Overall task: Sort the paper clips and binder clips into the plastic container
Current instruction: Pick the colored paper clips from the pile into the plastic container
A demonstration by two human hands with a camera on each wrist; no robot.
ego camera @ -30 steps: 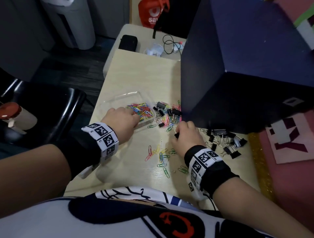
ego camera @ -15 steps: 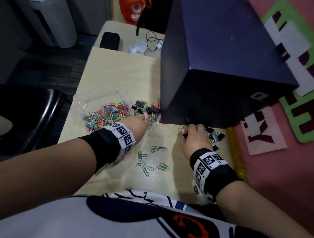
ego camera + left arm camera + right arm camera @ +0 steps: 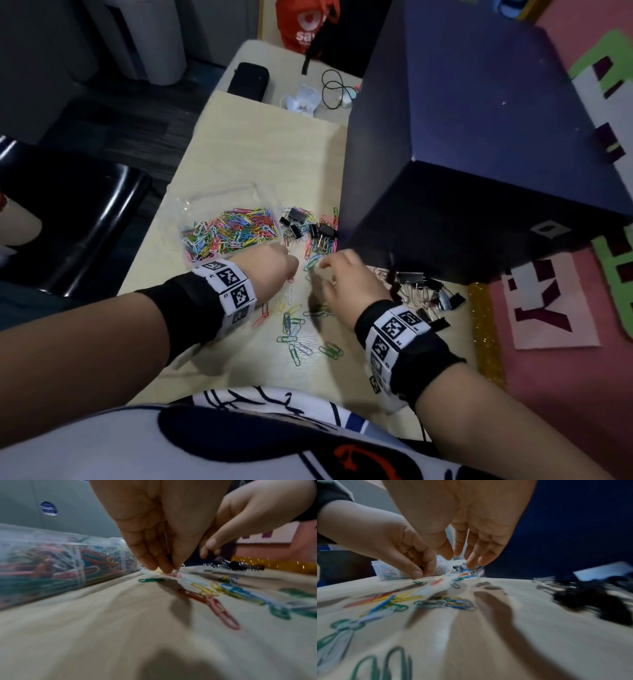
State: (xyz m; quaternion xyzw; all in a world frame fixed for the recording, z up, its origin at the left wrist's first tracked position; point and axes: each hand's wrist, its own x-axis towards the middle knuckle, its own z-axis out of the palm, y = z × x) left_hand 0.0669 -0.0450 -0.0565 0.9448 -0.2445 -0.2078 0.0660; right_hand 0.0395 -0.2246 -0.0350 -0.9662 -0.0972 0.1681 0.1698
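Left hand (image 3: pixel 274 274) low over the table (image 3: pixel 239 363), fingertips (image 3: pixel 164 566) bunched together and pressed down among loose paper clips (image 3: pixel 294 325), thumb and fingers pinched around something small and dark; what it is, too blurred to tell; a green clip (image 3: pixel 150 580) flat on the wood just left of those fingertips, a pink clip (image 3: pixel 223 612) and a red one nearer the wrist. Right hand (image 3: pixel 346 277) just to the right of the left, close but not touching, fingers (image 3: pixel 476 555) hanging down loosely spread and holding nothing, tips above the far heap of clips. Scattered coloured paper clips on the near middle of the table between the two wrists; further off, a mixed heap of paper clips and black binder clips (image 3: pixel 308 228) against the foot of a big dark blue box (image 3: pixel 479 144). Clear plastic container (image 3: pixel 219 202) to the left of that heap, just beyond the left wrist, holding a thick layer of coloured paper clips (image 3: pixel 233 233). Second pile of black binder clips (image 3: pixel 424 291) with silver handles to the right of the right wrist, at the near corner of the box. Black wristbands with white coded tags (image 3: pixel 226 281) on both forearms. Far end of the table: a black case (image 3: pixel 248 82), a looped black cable (image 3: pixel 334 90), a red bag (image 3: pixel 305 24) beyond; a black chair (image 3: pixel 78 219) to the left, a pink mat (image 3: pixel 565 342) with cut-out letters to the right.
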